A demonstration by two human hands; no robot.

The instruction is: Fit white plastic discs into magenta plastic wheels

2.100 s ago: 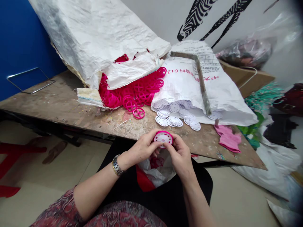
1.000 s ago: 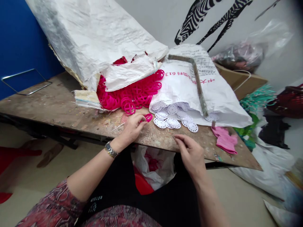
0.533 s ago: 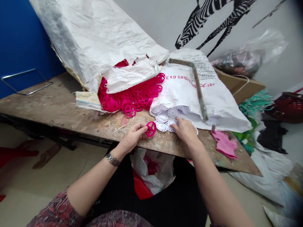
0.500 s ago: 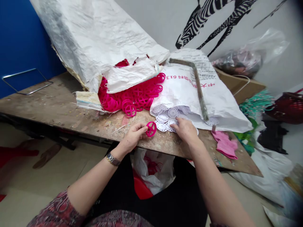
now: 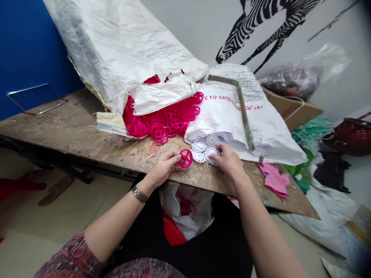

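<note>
Between the thumb and fingers of my left hand [image 5: 165,168] is a magenta spoked plastic ring [image 5: 186,158], held upright above the table's front edge. My right hand [image 5: 229,161] has its thumb and index finger at the edge of a white slotted disc [image 5: 211,155], pinching it. Several more white discs [image 5: 198,146] lie beside it, spilling from the mouth of a white printed sack [image 5: 269,135]. Behind my left hand, a heap of magenta rings [image 5: 171,116] pours from a torn white sack [image 5: 127,50].
A bent metal bar [image 5: 245,116] rests on the printed sack. Pink cloth [image 5: 274,179] lies at the right of the worn table [image 5: 72,127]. Below the front edge, an open white bag [image 5: 199,220] holds magenta pieces. A wire frame [image 5: 37,99] stands at left.
My right thumb and index finger have closed in on one white disc, which now shows more fully. My left hand keeps the magenta ring in nearly the same place. The view has shifted slightly.
</note>
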